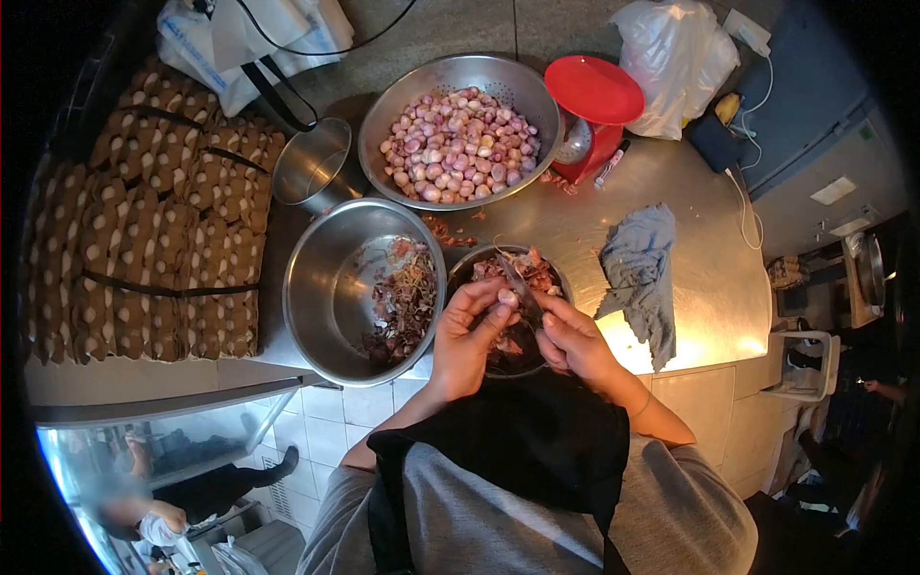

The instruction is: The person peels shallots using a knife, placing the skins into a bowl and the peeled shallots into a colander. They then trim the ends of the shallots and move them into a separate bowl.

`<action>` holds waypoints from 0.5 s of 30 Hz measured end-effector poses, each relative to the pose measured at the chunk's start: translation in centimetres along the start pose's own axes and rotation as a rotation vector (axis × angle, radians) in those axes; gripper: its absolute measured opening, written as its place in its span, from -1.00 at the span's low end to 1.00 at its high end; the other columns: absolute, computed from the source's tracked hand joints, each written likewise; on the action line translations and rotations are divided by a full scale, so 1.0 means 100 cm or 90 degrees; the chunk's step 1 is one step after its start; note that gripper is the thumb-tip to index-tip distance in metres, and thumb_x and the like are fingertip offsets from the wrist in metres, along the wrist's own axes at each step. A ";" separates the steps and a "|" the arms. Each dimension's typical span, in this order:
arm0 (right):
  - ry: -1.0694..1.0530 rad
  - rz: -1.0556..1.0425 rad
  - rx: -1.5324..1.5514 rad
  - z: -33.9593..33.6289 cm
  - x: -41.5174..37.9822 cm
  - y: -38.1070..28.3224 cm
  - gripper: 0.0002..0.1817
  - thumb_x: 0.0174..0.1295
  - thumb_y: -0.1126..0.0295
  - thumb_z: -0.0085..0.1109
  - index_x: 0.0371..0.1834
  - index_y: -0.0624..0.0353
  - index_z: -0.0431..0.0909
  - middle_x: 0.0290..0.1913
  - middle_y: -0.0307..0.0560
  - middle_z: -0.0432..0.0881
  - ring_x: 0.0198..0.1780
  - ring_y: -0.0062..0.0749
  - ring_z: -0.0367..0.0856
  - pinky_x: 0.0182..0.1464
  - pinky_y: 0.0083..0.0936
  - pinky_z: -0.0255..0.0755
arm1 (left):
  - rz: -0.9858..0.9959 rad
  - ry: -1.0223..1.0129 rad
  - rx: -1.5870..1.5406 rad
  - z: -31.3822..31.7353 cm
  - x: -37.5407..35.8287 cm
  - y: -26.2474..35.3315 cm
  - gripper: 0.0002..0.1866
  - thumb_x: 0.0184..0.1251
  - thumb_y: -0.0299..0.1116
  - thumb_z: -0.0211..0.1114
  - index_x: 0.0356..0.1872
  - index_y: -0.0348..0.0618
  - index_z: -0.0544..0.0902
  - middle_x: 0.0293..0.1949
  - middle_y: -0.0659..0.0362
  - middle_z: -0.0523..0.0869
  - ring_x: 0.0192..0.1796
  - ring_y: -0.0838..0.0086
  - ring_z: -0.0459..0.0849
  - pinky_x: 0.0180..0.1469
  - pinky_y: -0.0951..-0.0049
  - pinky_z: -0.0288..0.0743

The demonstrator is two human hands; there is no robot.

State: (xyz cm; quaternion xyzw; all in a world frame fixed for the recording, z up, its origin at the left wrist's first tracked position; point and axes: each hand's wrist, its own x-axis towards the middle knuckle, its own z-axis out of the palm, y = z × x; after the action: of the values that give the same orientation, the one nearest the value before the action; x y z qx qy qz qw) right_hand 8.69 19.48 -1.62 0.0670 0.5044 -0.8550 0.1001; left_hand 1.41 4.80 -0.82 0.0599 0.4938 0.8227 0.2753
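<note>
Between the fingertips of my left hand (469, 335) is a small pale shallot (508, 298). My right hand (577, 340) grips a knife (517, 280), its blade close beside the shallot. Both hands are over a dark bowl (565, 273) that holds reddish shallot pieces or skins. Left of it, a wide steel bowl (311, 287) has a heap of dry skins and trimmings (402, 302) along its right side. Behind the hands, a large steel colander (383, 105) is filled with peeled shallots (460, 144).
Stacked egg trays (144, 230) stand at the left, near a steel pot (311, 163). A red scale (594, 91), a plastic bag (676, 67) and a grey cloth (640, 273) lie on the steel table (724, 230). Another person (211, 498) is at lower left.
</note>
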 end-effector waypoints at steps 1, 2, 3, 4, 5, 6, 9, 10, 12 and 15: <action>-0.003 0.031 0.054 0.001 -0.002 -0.004 -0.56 0.33 0.25 -0.25 0.26 0.08 0.12 -0.71 -0.36 0.16 -0.71 -0.73 0.08 -0.67 -0.78 0.01 | -0.015 0.000 -0.019 -0.001 0.001 -0.001 -0.76 0.20 -0.57 0.10 -0.09 -0.22 0.42 -0.13 0.18 0.54 -0.07 0.53 0.51 -0.04 0.54 0.42; -0.006 0.062 0.108 0.002 -0.003 -0.007 -0.56 0.33 0.24 -0.26 0.26 0.06 0.12 -0.72 -0.35 0.16 -0.73 -0.73 0.07 -0.69 -0.78 0.00 | -0.031 0.000 -0.038 -0.002 0.001 -0.002 -0.78 0.21 -0.56 0.09 -0.10 -0.21 0.44 -0.13 0.19 0.54 -0.09 0.53 0.52 -0.05 0.54 0.42; -0.005 0.057 0.115 0.001 -0.003 -0.007 -0.56 0.33 0.24 -0.26 0.26 0.04 0.11 -0.73 -0.36 0.15 -0.73 -0.73 0.06 -0.70 -0.77 -0.01 | -0.036 0.001 -0.055 -0.003 0.003 -0.001 -0.79 0.21 -0.55 0.10 -0.11 -0.21 0.44 -0.14 0.19 0.55 -0.11 0.54 0.52 -0.07 0.55 0.42; -0.004 0.051 0.121 0.000 -0.002 -0.006 -0.56 0.33 0.24 -0.25 0.27 0.03 0.11 -0.73 -0.36 0.14 -0.74 -0.72 0.05 -0.71 -0.77 -0.02 | -0.040 0.002 -0.071 -0.004 0.006 0.000 -0.80 0.21 -0.54 0.10 -0.12 -0.20 0.45 -0.15 0.20 0.55 -0.12 0.55 0.52 -0.08 0.55 0.42; -0.004 0.046 0.126 -0.001 -0.002 -0.005 -0.56 0.33 0.24 -0.25 0.27 0.01 0.10 -0.74 -0.36 0.13 -0.75 -0.72 0.04 -0.72 -0.77 -0.02 | -0.043 0.004 -0.088 -0.005 0.009 0.003 -0.81 0.21 -0.53 0.10 -0.13 -0.20 0.46 -0.15 0.20 0.55 -0.14 0.55 0.52 -0.10 0.56 0.42; -0.005 0.041 0.128 -0.001 -0.002 -0.006 -0.56 0.32 0.24 -0.25 0.27 0.01 0.10 -0.74 -0.36 0.14 -0.75 -0.72 0.04 -0.71 -0.77 -0.02 | -0.035 0.023 -0.074 -0.006 0.015 0.008 -0.80 0.21 -0.53 0.11 -0.13 -0.20 0.46 -0.16 0.19 0.55 -0.14 0.55 0.52 -0.10 0.55 0.41; -0.005 0.036 0.130 -0.003 -0.003 -0.006 -0.55 0.32 0.22 -0.25 0.28 0.01 0.09 -0.73 -0.35 0.14 -0.75 -0.72 0.06 -0.71 -0.77 0.00 | 0.022 0.042 0.016 -0.008 0.046 0.034 -0.76 0.16 -0.48 0.17 -0.13 -0.20 0.46 -0.16 0.16 0.56 -0.10 0.49 0.52 -0.03 0.49 0.39; -0.001 0.039 0.129 -0.003 -0.003 -0.005 -0.54 0.32 0.22 -0.25 0.29 0.00 0.07 -0.73 -0.35 0.14 -0.74 -0.72 0.06 -0.70 -0.77 0.01 | 0.032 0.084 0.034 -0.005 0.060 0.047 -0.71 0.15 -0.45 0.18 -0.08 -0.22 0.45 -0.12 0.13 0.55 -0.03 0.45 0.50 0.04 0.46 0.37; 0.009 0.033 0.091 0.000 -0.002 -0.006 -0.52 0.33 0.23 -0.25 0.30 0.00 0.04 -0.72 -0.34 0.15 -0.73 -0.71 0.06 -0.69 -0.77 0.02 | 0.074 0.021 0.013 -0.003 0.088 0.078 -0.60 0.20 -0.47 0.12 0.07 -0.32 0.34 0.05 0.04 0.45 0.10 0.34 0.44 0.12 0.37 0.32; 0.019 0.006 0.019 0.003 0.000 -0.008 -0.51 0.33 0.26 -0.25 0.32 -0.02 0.01 -0.71 -0.34 0.15 -0.71 -0.71 0.07 -0.67 -0.78 0.03 | 0.259 0.004 0.110 -0.002 0.100 0.115 -0.58 0.20 -0.53 0.09 0.11 -0.29 0.31 0.12 0.02 0.37 0.12 0.29 0.41 0.13 0.38 0.33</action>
State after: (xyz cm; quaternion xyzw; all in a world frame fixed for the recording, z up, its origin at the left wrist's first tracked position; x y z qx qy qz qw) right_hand 8.52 19.62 -0.84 0.0835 0.4930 -0.8607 0.0958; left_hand -11.59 5.65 7.09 0.1792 0.5407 0.8163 0.0960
